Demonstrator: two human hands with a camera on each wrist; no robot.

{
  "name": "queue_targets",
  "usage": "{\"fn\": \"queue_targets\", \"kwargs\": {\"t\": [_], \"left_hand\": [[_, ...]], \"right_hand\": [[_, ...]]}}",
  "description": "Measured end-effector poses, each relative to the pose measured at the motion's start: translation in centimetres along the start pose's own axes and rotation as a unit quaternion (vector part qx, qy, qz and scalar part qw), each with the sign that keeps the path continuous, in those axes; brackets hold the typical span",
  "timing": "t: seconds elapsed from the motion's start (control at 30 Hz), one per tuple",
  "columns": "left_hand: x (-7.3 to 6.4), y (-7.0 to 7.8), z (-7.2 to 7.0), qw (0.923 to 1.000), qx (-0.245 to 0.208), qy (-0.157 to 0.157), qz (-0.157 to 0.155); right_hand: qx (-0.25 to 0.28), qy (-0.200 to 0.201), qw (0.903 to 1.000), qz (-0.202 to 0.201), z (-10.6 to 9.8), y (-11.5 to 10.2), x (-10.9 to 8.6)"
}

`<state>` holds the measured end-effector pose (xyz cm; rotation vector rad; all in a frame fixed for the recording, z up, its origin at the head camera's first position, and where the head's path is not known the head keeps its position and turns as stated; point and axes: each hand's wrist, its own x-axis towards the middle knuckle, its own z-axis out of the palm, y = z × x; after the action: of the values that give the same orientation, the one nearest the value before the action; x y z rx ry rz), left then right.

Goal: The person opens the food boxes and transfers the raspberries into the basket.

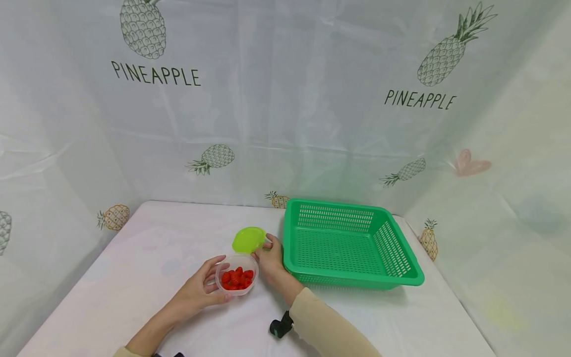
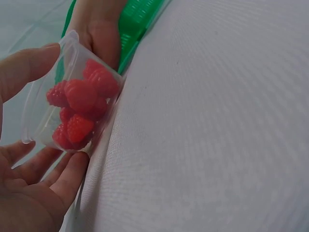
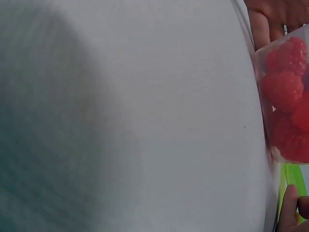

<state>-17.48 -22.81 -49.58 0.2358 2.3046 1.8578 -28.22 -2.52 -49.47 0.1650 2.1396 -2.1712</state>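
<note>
A clear plastic container [image 1: 237,262] of red raspberries [image 1: 237,279] sits on the table, its mouth uncovered. My left hand [image 1: 196,292] holds it from the left, thumb at the near side and fingers at the far side. The left wrist view shows the raspberries [image 2: 79,101] through the container's wall. Just behind the container is a bright green lid [image 1: 247,239]. My right hand [image 1: 271,259] has thumb and fingers at the lid's right edge and grips it there, close beside the container. In the right wrist view, the container partly hides the lid [image 3: 293,176].
A green slatted plastic basket [image 1: 343,276] stands to the right of my right hand, close to it. A white cloth covers the table [image 1: 178,233]. Behind hangs a pale curtain [image 1: 285,109] printed with pineapples.
</note>
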Motion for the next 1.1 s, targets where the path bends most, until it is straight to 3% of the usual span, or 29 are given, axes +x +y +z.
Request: {"fn": "queue_targets", "kwargs": {"t": [0.17, 0.77, 1.1], "left_hand": [[-0.2, 0.1, 0.1, 1.0, 0.002, 0.001, -0.003], [-0.1, 0.0, 0.1, 0.9999, -0.011, -0.009, 0.006], [0.1, 0.0, -0.1, 0.9999, -0.01, -0.003, 0.002]], "right_hand": [[0.004, 0.001, 0.9999, -0.011, 0.2, 0.1, 0.2], [-0.085, -0.051, 0.9944, -0.037, -0.2, -0.1, 1.1], [-0.201, -0.061, 0.9724, -0.102, -0.6, -0.1, 0.6]]}}
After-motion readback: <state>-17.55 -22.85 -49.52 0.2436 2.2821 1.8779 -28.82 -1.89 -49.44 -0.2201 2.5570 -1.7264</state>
